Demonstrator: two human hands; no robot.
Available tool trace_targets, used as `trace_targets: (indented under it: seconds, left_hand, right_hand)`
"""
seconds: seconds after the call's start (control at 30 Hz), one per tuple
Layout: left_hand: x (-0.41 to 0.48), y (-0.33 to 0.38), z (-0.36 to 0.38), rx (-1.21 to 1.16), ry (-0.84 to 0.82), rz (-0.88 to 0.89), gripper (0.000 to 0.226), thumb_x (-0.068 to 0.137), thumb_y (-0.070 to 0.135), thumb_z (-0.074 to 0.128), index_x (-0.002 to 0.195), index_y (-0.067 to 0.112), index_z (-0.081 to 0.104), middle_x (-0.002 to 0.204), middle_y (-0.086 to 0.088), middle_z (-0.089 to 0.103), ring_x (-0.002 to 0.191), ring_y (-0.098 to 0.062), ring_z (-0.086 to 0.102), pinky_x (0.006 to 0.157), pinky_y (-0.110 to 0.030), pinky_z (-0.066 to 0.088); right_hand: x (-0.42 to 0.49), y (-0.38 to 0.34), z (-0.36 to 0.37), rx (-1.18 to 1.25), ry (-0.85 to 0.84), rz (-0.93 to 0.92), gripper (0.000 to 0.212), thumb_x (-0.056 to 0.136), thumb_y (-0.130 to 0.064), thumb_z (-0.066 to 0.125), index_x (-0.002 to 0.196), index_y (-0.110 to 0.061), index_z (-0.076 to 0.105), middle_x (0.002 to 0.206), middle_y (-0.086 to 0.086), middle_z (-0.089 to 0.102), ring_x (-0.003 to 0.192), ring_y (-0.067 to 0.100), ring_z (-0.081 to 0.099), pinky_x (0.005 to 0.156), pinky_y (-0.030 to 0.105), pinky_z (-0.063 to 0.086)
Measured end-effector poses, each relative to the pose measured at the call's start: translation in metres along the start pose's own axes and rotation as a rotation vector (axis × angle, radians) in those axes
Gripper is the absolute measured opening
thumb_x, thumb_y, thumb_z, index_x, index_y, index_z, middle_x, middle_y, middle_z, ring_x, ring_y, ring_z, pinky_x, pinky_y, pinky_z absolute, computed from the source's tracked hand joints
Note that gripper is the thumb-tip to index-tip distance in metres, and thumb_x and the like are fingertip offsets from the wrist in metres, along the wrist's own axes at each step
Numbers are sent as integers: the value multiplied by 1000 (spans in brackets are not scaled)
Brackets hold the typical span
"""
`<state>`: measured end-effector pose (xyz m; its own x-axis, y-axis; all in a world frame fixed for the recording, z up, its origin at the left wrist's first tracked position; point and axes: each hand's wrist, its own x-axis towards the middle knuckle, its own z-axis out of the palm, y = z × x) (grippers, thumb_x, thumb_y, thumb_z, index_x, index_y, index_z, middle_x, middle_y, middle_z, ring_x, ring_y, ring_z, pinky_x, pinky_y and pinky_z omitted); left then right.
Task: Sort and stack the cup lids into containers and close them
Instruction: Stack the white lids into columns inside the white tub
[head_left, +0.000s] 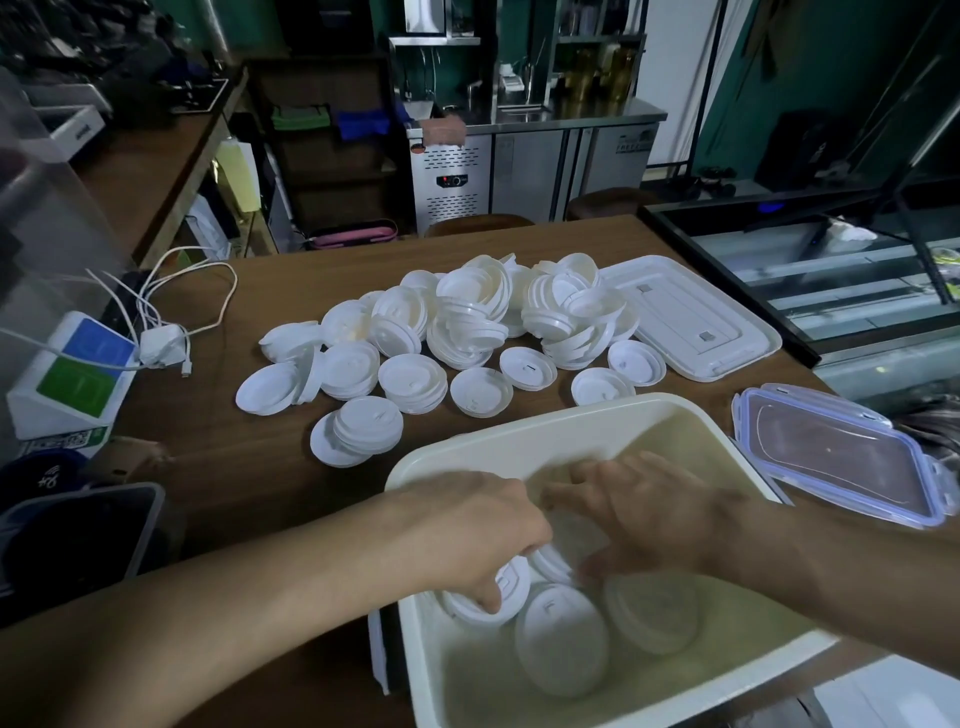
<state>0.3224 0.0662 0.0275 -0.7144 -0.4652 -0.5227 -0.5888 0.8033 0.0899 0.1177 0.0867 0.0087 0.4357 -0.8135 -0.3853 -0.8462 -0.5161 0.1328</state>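
Cream plastic bin (571, 421) is sitting at the near edge of the wooden table (291, 467), w/ both hands reaching inside it. Left hand (478, 530) is curling its fingers over a short lid stack (506, 597) by the bin's left wall, thumb pressing on top, so it's gripping that stack. Right hand (649, 519) is hovering just beside it, badly blurred, fingers stretching toward the left one; can't tell if it's holding anything. A tilted lid (553, 564) is showing btwn the 2 hands. Two flat lids (561, 639) are lying on the bin floor, nearer me than the hands. Beyond the bin, approx. mid-table, the loose lid pile (467, 322) is spreading out. The white bin cover (691, 317) is lying right of that pile, and a clear clip-lock cover (841, 457) is resting beside the bin's right wall.
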Motion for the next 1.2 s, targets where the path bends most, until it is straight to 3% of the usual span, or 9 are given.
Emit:
trace_targets:
  seconds: [0.23, 0.37, 0.47, 0.6, 0.7, 0.8, 0.9, 1.0, 1.2]
  left_hand:
    - [2, -6, 7, 30, 24, 55, 57, 82, 45, 85, 131, 25, 63, 128, 0, 56, 112, -30, 59, 92, -47, 53]
    - [6, -3, 7, 82, -39, 29, 61, 82, 25, 87, 137, 26, 62, 135, -6, 53, 118, -37, 57, 94, -51, 53]
    - [7, 2, -2, 150, -33, 41, 39, 84, 8, 81, 120, 14, 67, 113, -11, 55, 104, -40, 61, 81, -47, 55]
    - [4, 6, -4, 205, -22, 45, 23, 84, 4, 77, 88, 10, 55, 78, -4, 34, 78, -34, 51, 59, -40, 41]
    - [4, 2, -1, 168, 0, 33, 23, 85, 10, 80, 102, 9, 66, 95, -8, 51, 85, -34, 56, 62, -40, 44]
    - [1, -3, 0, 86, -35, 23, 44, 90, 18, 80, 131, 16, 67, 126, -11, 56, 109, -37, 61, 85, -45, 55]
    - [-5, -8, 1, 66, 33, 32, 40, 91, 31, 80, 125, 18, 65, 110, -2, 53, 104, -33, 62, 83, -45, 55]
    - [-13, -12, -4, 5, 124, 41, 43, 91, 40, 78, 127, 24, 61, 95, 9, 37, 111, -29, 58, 86, -46, 53]
    - [-55, -26, -46, -278, 339, 85, 50, 89, 51, 78, 136, 37, 64, 112, 16, 63, 97, -2, 62, 83, -23, 53]
  right_hand:
    - [0, 2, 2, 30, 1, -10, 76, 82, -68, 67, 146, -39, 38, 133, -5, 56, 110, 25, 65, 77, 31, 43]
    - [0, 3, 3, 31, 11, -23, 75, 82, -67, 67, 146, -39, 38, 134, -6, 55, 111, 24, 65, 78, 33, 47]
    - [0, 2, 3, 23, 15, -24, 76, 82, -67, 67, 146, -39, 37, 134, -5, 55, 111, 24, 65, 75, 32, 43]
    - [2, 2, 3, 17, 23, -30, 75, 82, -67, 69, 145, -40, 39, 132, -5, 56, 110, 25, 65, 76, 32, 44]
    - [2, 2, 2, 25, 35, -36, 76, 80, -70, 68, 145, -42, 40, 128, -7, 57, 110, 23, 65, 80, 34, 50]
    - [-1, 7, 1, 40, 53, -21, 78, 79, -76, 64, 144, -41, 40, 135, -10, 57, 115, 19, 63, 85, 35, 52]
    - [-10, 11, -14, 112, 91, -23, 71, 85, -72, 61, 146, -40, 42, 143, -16, 53, 120, 13, 59, 91, 32, 45]
    - [-21, 15, -37, 185, 177, -55, 61, 88, -70, 60, 139, -40, 49, 121, -20, 61, 97, 1, 58, 83, 29, 45]
    - [-22, 23, -78, 390, 368, -139, 42, 85, -65, 70, 117, -39, 63, 97, -22, 62, 80, 3, 63, 67, 24, 51]
